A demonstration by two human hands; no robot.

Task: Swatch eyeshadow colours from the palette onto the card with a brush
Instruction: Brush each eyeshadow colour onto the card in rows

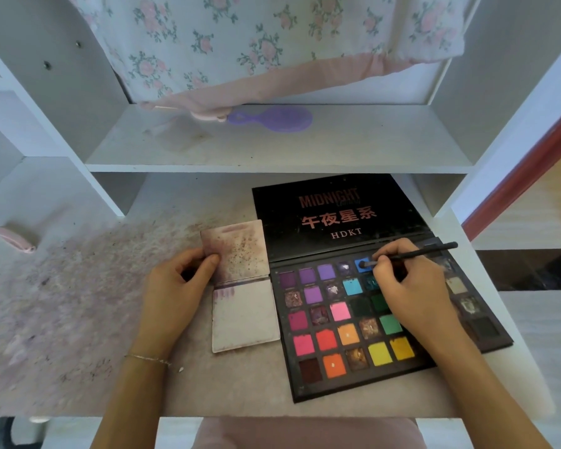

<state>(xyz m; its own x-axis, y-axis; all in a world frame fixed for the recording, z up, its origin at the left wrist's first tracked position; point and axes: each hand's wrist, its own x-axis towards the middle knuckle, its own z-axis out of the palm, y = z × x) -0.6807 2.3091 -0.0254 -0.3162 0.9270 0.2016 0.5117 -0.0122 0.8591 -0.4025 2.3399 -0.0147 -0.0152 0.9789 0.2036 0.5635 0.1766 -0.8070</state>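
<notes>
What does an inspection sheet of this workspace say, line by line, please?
Surface: desk dusted with pinkish powder stains.
Job's things: open palette; folded card beside it, stained, purple swatch on lower half; brush tip on blue pan.
Clutter: purple hand mirror on shelf; pink object at left.
Grip: left hand pinches card; right hand holds brush.
Cables: nothing seen.
Surroundings: white shelving; floral cloth above.

Black palette (pixel 340 218), purple-smudged card (pixel 237 251), floral cloth (pixel 272 37), seemingly lilac mirror (pixel 279 118)
</notes>
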